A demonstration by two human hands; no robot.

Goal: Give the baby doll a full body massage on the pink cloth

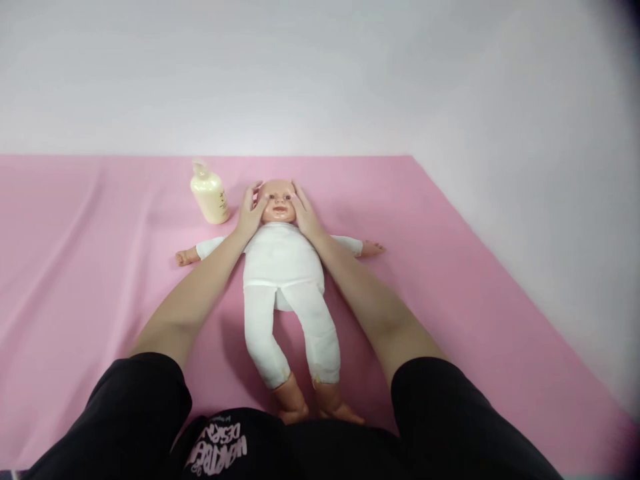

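Both my hands cup the doll's face on the pink sheet.

At ten o'clock from the doll a pale yellow plastic lotion bottle (210, 197) lies tilted. My left hand (250, 210), fingers spread, presses one cheek of the white-clothed plastic baby doll (283, 267); my right hand (304, 212), fingers spread, presses the other. The doll lies face up mid-sheet, head at twelve, feet at six. The smooth pink fabric sheet (450, 280) meets a plain white wall (320, 73).

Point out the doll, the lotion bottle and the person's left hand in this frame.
doll (283, 257): head view, on the chest of its white suit.
lotion bottle (212, 198): head view, on the middle of its pale yellow body.
left hand (250, 212): head view, on the back of the hand, against the doll's cheek.
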